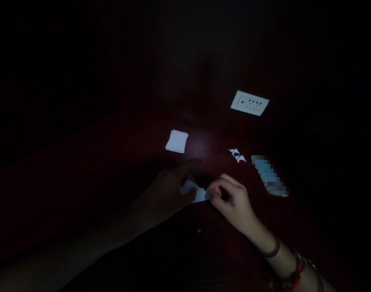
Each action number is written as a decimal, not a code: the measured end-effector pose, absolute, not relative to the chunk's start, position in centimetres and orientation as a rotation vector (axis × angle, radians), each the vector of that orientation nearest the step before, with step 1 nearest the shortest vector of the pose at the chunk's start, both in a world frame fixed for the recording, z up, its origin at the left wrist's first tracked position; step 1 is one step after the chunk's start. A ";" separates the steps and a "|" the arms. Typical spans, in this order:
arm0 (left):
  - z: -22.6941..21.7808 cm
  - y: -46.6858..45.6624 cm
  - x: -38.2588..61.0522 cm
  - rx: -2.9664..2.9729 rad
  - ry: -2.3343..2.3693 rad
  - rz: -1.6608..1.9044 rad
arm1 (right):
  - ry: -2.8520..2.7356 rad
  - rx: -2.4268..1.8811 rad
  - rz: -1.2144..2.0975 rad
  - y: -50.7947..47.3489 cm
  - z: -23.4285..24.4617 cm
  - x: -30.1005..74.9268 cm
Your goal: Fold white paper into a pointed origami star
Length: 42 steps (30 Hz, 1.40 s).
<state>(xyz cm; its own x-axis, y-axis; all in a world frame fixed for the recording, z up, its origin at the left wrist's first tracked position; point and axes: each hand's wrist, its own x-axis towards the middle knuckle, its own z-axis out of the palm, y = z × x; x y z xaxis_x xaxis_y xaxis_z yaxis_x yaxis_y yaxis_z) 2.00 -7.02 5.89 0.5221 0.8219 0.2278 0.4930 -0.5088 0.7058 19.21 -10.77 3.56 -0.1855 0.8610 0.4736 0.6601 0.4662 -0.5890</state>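
Left hand point(170, 183), index finger spread, and right hand point(236, 202), pinching, hold white paper point(200, 196). Light, I'd guess, easily creased; best gripped by edges.

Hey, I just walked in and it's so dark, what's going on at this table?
A person has both hands on a piece of white paper: the left hand rests at one end, while the right hand's fingers are closed at the other. Beyond them lies a stack of white paper. To the right are small folded white pieces and a phone, its screen blurred out.
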 end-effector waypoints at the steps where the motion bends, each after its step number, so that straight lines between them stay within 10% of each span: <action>1: 5.9 -7.0 2.0 2.192 1.063 0.747 | -1.936 -1.268 0.322 -10.8 3.6 19.2; 42: 4.7 -7.8 2.8 2.528 1.118 0.748 | -1.934 -1.320 0.295 -10.9 3.6 18.3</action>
